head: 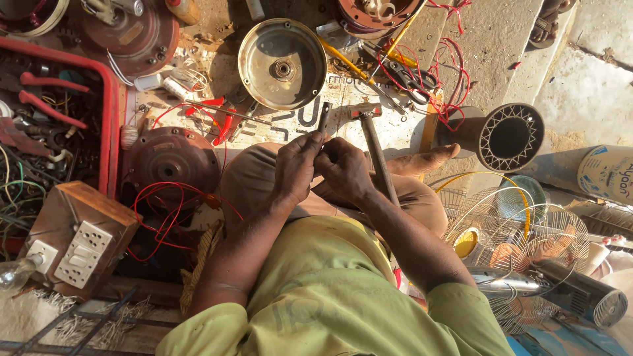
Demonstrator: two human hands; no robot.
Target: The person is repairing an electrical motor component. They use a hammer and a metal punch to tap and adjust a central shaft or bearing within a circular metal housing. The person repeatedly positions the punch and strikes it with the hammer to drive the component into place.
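We see our left hand [297, 168] closed around a dark, slender metal tool [323, 117], with the thumb and the fingers pinched on its lower part, so that its upper end stands out above the fingertips and points toward the round metal cover [282, 64]. Our right hand [343, 170] lies just beside the left one and touches it; its fingers are curled and closed at the same place, but we cannot tell if it holds a small part or only supports the tool. Both hands rest above our knee, close to the body. A hammer [374, 148] with a metal head lies just right of the hands, and its handle passes under the right wrist. About packages and labels: under the cover lies a flat pale board [310, 122] with large dark printed letters, partly hidden by tools and red wires [432, 69]. At the far right edge there is a white cylindrical container [606, 173] lying on its side, with a blue printed label. At the lower left stands a wooden box [82, 240] carrying white switches and sockets, with a glass bulb [13, 273] beside it. A red tray [111, 112] full of tools stays at the left.
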